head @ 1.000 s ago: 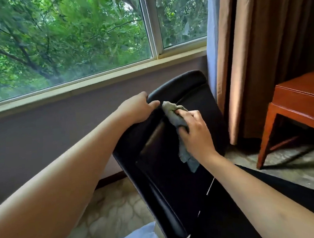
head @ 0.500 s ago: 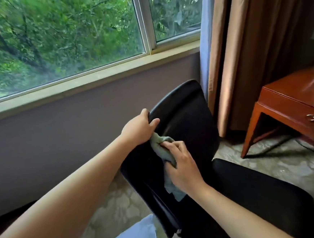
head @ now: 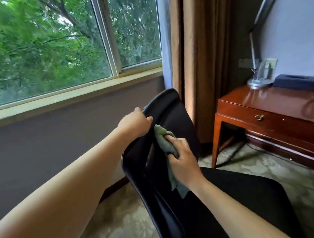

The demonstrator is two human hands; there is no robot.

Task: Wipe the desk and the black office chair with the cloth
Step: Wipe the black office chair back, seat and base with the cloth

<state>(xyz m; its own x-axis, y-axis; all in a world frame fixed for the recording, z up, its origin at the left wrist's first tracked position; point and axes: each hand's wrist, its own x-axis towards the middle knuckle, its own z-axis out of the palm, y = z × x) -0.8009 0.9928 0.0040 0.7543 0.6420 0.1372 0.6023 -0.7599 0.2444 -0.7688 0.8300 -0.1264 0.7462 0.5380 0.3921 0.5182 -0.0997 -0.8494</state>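
The black office chair stands between the window wall and the desk, its glossy, smooth backrest tilted and its curved top edge just below the window sill. The left hand grips the backrest's left edge near the top, fingers wrapped behind the rim and thumb lying on the front face. Just below and to the right of it, the right hand holds the cloth, fingers curled round a bunched grey-green wad pressed against the front of the backrest; a loose tail of cloth hangs down past the wrist. The matte black seat spreads out to the right of the backrest. Open patterned carpet lies between the chair and the desk's near leg. The desk is polished reddish wood with a drawer front and a small metal pull. A brown curtain hangs in soft folds behind the chair's top.
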